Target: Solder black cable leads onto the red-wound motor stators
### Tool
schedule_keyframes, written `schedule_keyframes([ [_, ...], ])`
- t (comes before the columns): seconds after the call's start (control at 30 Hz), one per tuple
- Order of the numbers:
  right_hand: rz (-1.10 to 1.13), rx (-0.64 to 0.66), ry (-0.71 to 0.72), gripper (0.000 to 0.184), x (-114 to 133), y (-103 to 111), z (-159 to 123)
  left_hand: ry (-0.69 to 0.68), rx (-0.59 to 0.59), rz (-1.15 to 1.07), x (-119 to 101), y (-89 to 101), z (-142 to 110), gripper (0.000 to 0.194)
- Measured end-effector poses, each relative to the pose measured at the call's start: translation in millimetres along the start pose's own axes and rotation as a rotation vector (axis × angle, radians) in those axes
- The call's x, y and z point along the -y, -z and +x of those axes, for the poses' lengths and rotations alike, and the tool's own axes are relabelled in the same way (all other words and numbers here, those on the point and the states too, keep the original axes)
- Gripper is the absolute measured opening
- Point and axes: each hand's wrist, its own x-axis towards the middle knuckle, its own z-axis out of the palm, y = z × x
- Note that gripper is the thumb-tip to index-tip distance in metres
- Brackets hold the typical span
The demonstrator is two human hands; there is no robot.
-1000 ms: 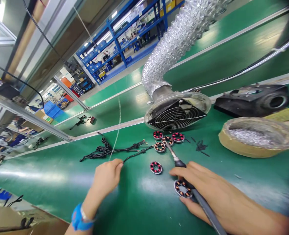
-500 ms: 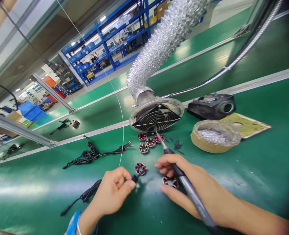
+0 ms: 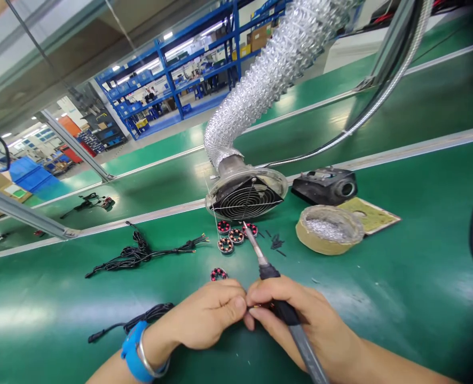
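Observation:
My left hand [image 3: 216, 312] is closed in a pinch, its fingertips against those of my right hand. A black cable [image 3: 150, 314] runs in behind the left wrist; its end in the fingers is hidden. My right hand [image 3: 300, 320] is wrapped round a soldering iron [image 3: 272, 272], whose tip points up and away from me. Copper-coloured bits show behind the right fingers, mostly covered. Just beyond the left knuckles lies a motor stator [image 3: 219, 274] with red windings, partly hidden. Several more stators [image 3: 236, 236] sit in a group near the iron's tip.
A fume extractor hood [image 3: 246, 200] with a silver duct [image 3: 256, 85] stands behind the stators. To the right are a round tub [image 3: 328, 229] of metal shavings, a yellow sponge [image 3: 370, 213] and a black holder [image 3: 326, 185]. A cable bundle [image 3: 140, 253] lies left; black tube pieces [image 3: 277, 242] lie near the hood.
My hands have come together, the left moving right. The stator under my right hand is now mostly covered by the fingers. The black cable end has gone from sight, and the view has shifted.

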Motion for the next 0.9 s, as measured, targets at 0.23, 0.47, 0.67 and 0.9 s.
schedule_keyframes([
  [0.23, 0.020, -0.048, -0.185, 0.030, -7, 1, -1, 0.086, -0.127, -0.333, 28, -25.8, 6, 0.050],
  [0.47, 0.027, 0.070, -0.311, 0.026, -4, -4, -4, 0.031, -0.395, -0.237, 35, -38.7, 4, 0.037],
  [0.67, -0.013, 0.017, -0.323, 0.031, -5, -5, -4, 0.072, -0.327, -0.173, 33, -37.9, 2, 0.033],
  [0.9, -0.098, 0.009, -0.262, 0.028, -7, -11, -6, 0.117, -0.344, -0.346, 40, -40.1, 8, 0.035],
])
